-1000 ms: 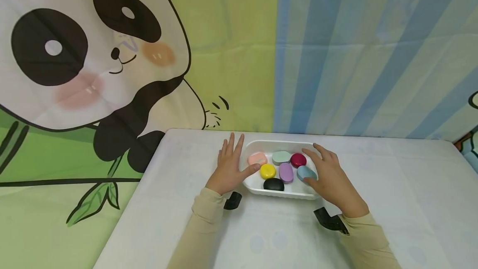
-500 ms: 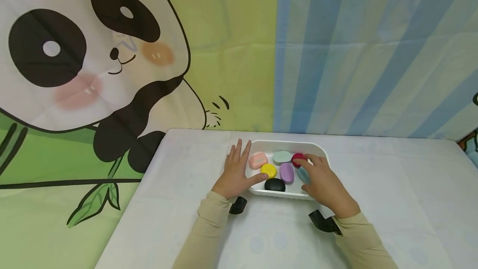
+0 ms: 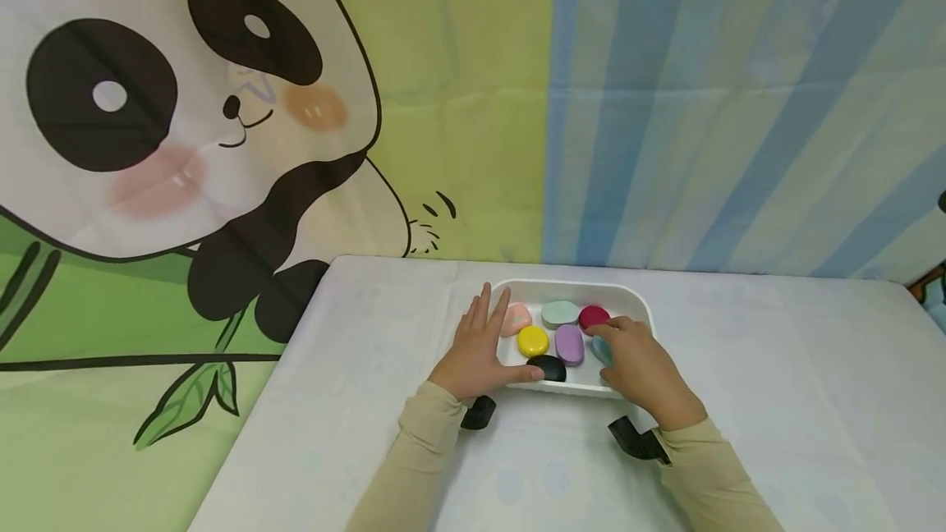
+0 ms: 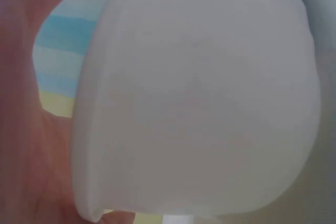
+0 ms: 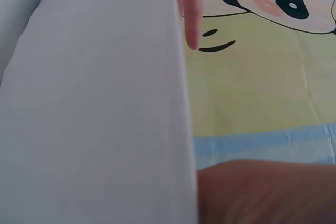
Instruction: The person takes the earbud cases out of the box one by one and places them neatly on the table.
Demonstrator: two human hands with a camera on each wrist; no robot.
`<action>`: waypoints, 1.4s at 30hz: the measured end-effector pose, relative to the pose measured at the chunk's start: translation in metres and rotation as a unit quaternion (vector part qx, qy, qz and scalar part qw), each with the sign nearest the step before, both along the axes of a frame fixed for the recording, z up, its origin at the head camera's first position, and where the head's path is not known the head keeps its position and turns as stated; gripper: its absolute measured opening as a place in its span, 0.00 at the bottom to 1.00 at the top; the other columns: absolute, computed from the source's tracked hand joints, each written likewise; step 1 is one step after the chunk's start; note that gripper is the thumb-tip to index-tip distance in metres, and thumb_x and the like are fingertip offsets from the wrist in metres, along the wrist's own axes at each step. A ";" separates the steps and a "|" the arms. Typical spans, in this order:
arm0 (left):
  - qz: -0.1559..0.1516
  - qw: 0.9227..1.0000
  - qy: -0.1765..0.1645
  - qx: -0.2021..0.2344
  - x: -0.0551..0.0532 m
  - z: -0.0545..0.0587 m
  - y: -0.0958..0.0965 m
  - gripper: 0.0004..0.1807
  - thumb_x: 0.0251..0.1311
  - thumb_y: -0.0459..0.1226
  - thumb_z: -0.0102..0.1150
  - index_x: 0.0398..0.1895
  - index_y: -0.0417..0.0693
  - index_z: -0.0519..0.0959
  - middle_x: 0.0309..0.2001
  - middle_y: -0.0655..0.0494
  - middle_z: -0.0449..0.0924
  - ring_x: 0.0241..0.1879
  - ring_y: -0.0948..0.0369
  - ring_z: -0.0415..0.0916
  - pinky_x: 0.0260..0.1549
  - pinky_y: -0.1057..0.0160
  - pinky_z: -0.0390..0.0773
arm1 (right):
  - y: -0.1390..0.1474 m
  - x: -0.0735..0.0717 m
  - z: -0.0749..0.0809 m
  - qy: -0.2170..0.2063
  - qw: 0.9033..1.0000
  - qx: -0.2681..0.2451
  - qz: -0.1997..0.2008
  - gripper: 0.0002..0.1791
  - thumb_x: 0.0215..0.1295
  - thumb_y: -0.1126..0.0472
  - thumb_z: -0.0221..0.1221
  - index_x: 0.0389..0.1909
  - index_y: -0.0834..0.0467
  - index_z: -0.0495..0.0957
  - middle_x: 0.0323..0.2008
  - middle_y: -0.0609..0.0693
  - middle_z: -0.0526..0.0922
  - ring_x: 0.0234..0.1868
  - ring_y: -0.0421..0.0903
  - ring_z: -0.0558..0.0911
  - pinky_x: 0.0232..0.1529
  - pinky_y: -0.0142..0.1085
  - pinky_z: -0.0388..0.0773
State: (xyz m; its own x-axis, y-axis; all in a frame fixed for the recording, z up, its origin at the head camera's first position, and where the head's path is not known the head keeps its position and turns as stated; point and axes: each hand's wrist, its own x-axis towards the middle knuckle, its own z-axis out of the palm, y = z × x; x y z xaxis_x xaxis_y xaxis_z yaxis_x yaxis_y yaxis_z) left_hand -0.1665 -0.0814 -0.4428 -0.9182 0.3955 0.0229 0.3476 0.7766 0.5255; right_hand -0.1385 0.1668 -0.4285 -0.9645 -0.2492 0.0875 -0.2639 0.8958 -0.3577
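Observation:
A shallow white tray (image 3: 631,295) holds several smooth, rounded, pebble-like pieces. My left hand (image 3: 473,358) is at its left end, fingers straight and spread, with the thumb over the near rim by a black piece (image 3: 550,368). The left wrist view shows the tray's outer wall (image 4: 199,98) close to the palm. My right hand (image 3: 641,364) reaches over the right end, fingers bent around a light blue piece (image 3: 600,349), which it partly hides. Its index fingertip is beside a dark red piece (image 3: 594,318). Whether the fingers pinch the blue piece is unclear.
Also in the tray are pink (image 3: 517,318), yellow (image 3: 533,341), purple (image 3: 570,345) and pale green (image 3: 559,314) pieces. A white cloth covers the table (image 3: 776,368). Behind it hangs a panda-printed backdrop (image 3: 473,105). Black straps (image 3: 637,440) hang at the wrists.
My right hand has moved left and down from the tray's right rim to the light blue piece. The left hand has shifted right and nearer, its thumb going from the yellow piece to the black one.

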 end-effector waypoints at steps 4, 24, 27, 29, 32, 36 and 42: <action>0.003 1.000 -0.003 -0.007 0.000 -0.002 0.001 0.71 0.26 0.77 0.54 0.73 0.63 0.32 0.73 0.53 0.24 0.71 0.47 0.34 0.65 0.42 0.43 | 0.000 -0.001 0.000 -0.027 0.999 0.023 -0.014 0.27 0.42 0.70 0.66 0.50 0.58 0.78 0.47 0.61 0.75 0.45 0.60 0.73 0.36 0.51 0.77; 0.020 1.000 -0.022 -0.001 -0.002 -0.003 0.000 0.71 0.22 0.78 0.56 0.70 0.73 0.29 0.73 0.56 0.22 0.71 0.46 0.37 0.61 0.40 0.52 | 0.000 -0.006 0.000 -0.020 1.000 0.014 -0.017 0.28 0.42 0.71 0.67 0.50 0.59 0.78 0.43 0.62 0.76 0.39 0.56 0.74 0.35 0.52 0.76; 0.020 1.000 -0.023 0.001 -0.003 -0.004 0.001 0.72 0.21 0.78 0.55 0.72 0.67 0.31 0.73 0.57 0.22 0.71 0.47 0.38 0.61 0.41 0.55 | 0.001 -0.005 0.001 -0.016 1.000 0.009 -0.016 0.28 0.42 0.70 0.67 0.50 0.60 0.77 0.43 0.62 0.75 0.39 0.56 0.73 0.36 0.52 0.76; 0.021 0.999 -0.025 0.003 -0.003 -0.004 0.001 0.74 0.21 0.78 0.55 0.73 0.62 0.32 0.73 0.57 0.22 0.71 0.47 0.39 0.61 0.42 0.57 | 0.001 -0.004 0.001 -0.014 1.000 0.006 -0.015 0.28 0.42 0.69 0.67 0.50 0.60 0.76 0.43 0.62 0.75 0.40 0.56 0.73 0.38 0.52 0.76; 0.023 0.999 -0.027 0.006 -0.003 -0.004 0.002 0.77 0.21 0.78 0.57 0.73 0.53 0.33 0.73 0.56 0.22 0.70 0.49 0.42 0.61 0.47 0.59 | 0.002 -0.004 0.002 -0.008 1.000 0.001 -0.014 0.28 0.42 0.69 0.67 0.50 0.61 0.76 0.43 0.62 0.75 0.40 0.55 0.73 0.39 0.52 0.76; 0.028 0.999 -0.034 0.014 -0.004 -0.004 0.003 0.78 0.23 0.73 0.63 0.73 0.47 0.32 0.73 0.56 0.21 0.70 0.51 0.44 0.61 0.53 0.62 | 0.003 -0.003 0.003 -0.002 1.000 -0.011 -0.013 0.28 0.44 0.68 0.67 0.51 0.60 0.76 0.44 0.62 0.74 0.41 0.56 0.74 0.39 0.53 0.76; 0.043 0.998 -0.050 0.021 -0.003 -0.003 0.004 0.78 0.24 0.69 0.68 0.73 0.46 0.30 0.73 0.55 0.20 0.70 0.52 0.47 0.60 0.56 0.63 | 0.007 -0.003 0.005 0.013 1.000 -0.027 -0.003 0.29 0.46 0.66 0.67 0.54 0.61 0.74 0.46 0.62 0.74 0.43 0.57 0.75 0.44 0.53 0.75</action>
